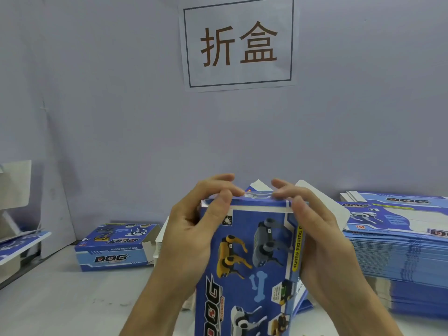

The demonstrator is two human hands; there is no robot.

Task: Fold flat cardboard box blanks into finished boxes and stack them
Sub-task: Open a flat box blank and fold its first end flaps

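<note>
1. Nearest us, our left hand (194, 229) and right hand (312, 226) clamp the upright dog-print box (249, 258) at centre, fingers curled over its far end, apparently to tuck the flaps.
2. At three o'clock, the stack of flat blanks (397, 251) waits within reach.
3. At nine o'clock, a finished box (116, 246) lies set aside.
4. Beyond, at twelve o'clock, a wall sign (238, 42).

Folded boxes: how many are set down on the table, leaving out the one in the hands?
1 for certain: the folded box lying on the table left of the hands, one end flap open. A partly cropped blue item at the far left edge may be another.
</note>
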